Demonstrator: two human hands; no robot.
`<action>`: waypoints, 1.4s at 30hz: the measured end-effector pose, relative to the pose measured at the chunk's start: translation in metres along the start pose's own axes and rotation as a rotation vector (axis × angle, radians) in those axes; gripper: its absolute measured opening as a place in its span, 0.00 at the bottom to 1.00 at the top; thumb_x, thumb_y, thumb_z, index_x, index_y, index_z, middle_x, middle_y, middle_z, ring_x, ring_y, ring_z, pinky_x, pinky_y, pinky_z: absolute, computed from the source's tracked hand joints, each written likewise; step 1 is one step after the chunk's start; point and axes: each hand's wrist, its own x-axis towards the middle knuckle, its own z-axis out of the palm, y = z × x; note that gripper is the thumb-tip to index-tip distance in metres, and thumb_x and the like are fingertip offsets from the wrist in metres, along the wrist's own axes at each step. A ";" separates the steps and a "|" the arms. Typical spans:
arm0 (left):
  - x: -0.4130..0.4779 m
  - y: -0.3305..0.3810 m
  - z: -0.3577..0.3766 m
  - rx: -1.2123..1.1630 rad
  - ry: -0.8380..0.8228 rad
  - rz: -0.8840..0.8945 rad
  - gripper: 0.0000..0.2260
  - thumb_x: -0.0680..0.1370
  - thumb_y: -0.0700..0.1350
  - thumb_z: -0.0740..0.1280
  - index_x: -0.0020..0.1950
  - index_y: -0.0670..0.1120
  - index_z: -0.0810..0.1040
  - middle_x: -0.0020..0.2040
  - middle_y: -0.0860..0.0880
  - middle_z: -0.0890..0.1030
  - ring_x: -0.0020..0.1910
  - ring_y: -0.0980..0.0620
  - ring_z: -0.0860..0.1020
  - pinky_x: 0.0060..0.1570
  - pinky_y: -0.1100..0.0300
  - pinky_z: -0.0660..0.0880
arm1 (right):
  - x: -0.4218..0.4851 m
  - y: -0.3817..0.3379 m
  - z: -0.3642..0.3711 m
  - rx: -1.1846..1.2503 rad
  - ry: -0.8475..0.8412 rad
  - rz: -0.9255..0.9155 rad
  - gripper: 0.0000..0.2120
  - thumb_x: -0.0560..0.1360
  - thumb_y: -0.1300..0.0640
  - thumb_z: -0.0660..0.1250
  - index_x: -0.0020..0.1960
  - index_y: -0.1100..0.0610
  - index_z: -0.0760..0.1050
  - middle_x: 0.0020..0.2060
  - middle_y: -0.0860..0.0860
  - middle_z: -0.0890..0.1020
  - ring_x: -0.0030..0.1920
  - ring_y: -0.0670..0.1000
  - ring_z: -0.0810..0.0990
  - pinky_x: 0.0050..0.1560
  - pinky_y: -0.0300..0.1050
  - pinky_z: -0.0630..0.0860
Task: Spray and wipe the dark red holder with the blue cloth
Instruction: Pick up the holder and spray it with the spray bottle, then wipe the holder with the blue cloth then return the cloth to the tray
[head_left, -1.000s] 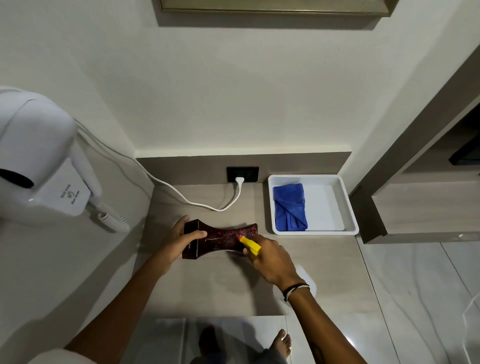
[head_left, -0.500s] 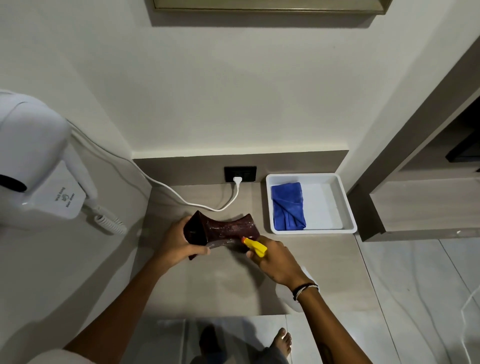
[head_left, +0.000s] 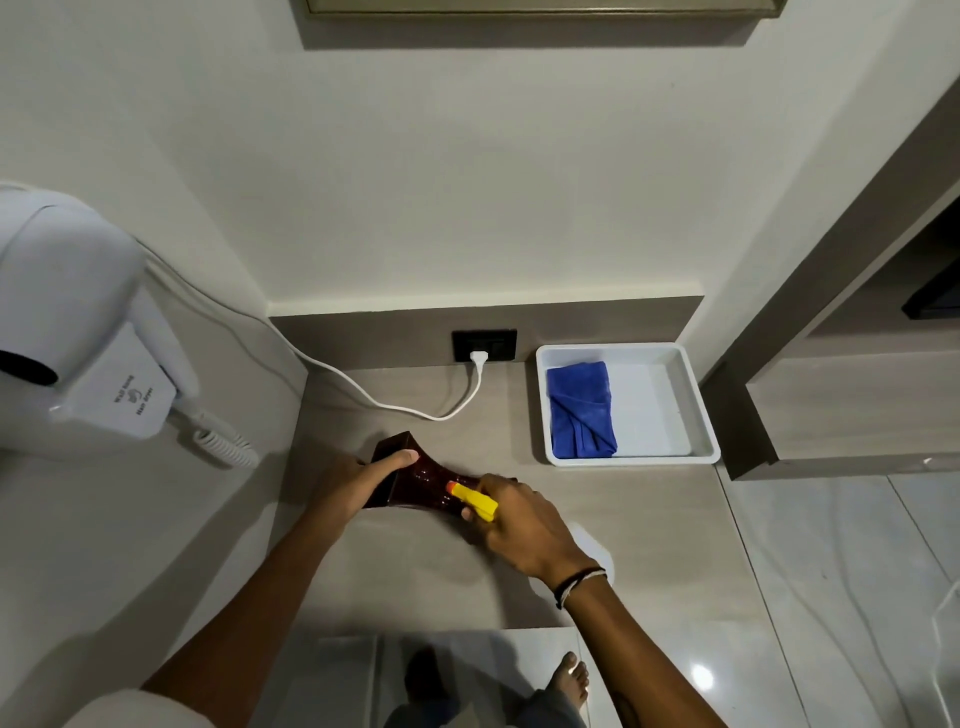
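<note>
The right hand (head_left: 519, 525) is clamped on a yellow-nozzled spray bottle (head_left: 472, 500) aimed at the dark red holder (head_left: 415, 480), whose 9 o'clock end the left hand's (head_left: 358, 480) fingers grip. At 2 o'clock, the blue cloth (head_left: 581, 410) lies folded in a white tray (head_left: 696, 410) on the table (head_left: 441, 577).

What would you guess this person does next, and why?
Probably squeeze the trigger. The left hand tilts the dark red holder up off the counter, and the right hand aims the yellow spray nozzle at its side. The blue cloth lies folded in the white tray, so wiping likely follows.
</note>
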 end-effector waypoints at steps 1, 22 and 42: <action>0.000 0.000 0.000 0.002 -0.003 -0.003 0.45 0.50 0.74 0.82 0.57 0.45 0.84 0.54 0.43 0.88 0.55 0.42 0.87 0.65 0.41 0.83 | 0.000 0.005 0.000 -0.016 0.003 0.022 0.17 0.83 0.45 0.68 0.67 0.52 0.77 0.61 0.56 0.86 0.59 0.63 0.84 0.56 0.55 0.81; -0.034 0.054 0.024 0.620 0.104 0.663 0.46 0.56 0.73 0.81 0.71 0.57 0.79 0.64 0.54 0.83 0.63 0.49 0.82 0.62 0.44 0.83 | 0.013 0.123 -0.138 0.291 0.527 0.154 0.20 0.85 0.47 0.68 0.73 0.56 0.76 0.55 0.48 0.85 0.51 0.51 0.86 0.53 0.43 0.78; -0.042 0.057 0.040 0.749 0.037 0.705 0.56 0.63 0.65 0.81 0.86 0.48 0.63 0.83 0.50 0.65 0.82 0.45 0.66 0.76 0.47 0.71 | 0.081 0.179 -0.153 0.302 0.721 0.374 0.24 0.86 0.55 0.67 0.80 0.61 0.70 0.73 0.58 0.81 0.70 0.63 0.82 0.73 0.59 0.78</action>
